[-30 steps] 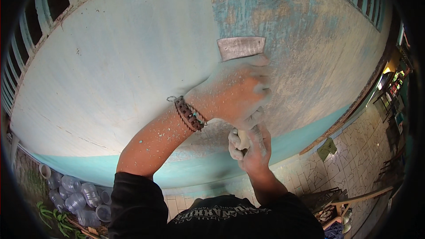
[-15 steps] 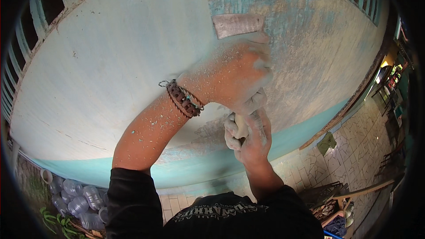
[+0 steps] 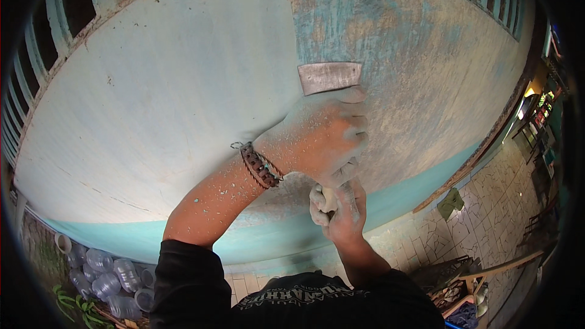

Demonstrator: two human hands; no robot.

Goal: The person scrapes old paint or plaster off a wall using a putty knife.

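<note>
A scraper with a wide, flat metal blade lies against the painted wall. My left hand is closed around it just below the blade. Paint flakes and dust cover that hand and forearm, and a dark braided bracelet circles the wrist. Lower down, my right hand wraps the pale end of the handle, its fingers coated in grey dust. My left hand hides the middle of the tool. The blade sits at the boundary between smooth pale paint and a rough, patchy turquoise and beige area.
Turquoise bars run along the wall's upper edge. Several clear plastic jugs lie at the lower left beside a green plant. On the right, a green cloth lies on the cracked-tile floor, near wooden furniture.
The scraper has come down the wall toward me, with both hands still gripping it. Its blade, tilted before, is now nearly level.
</note>
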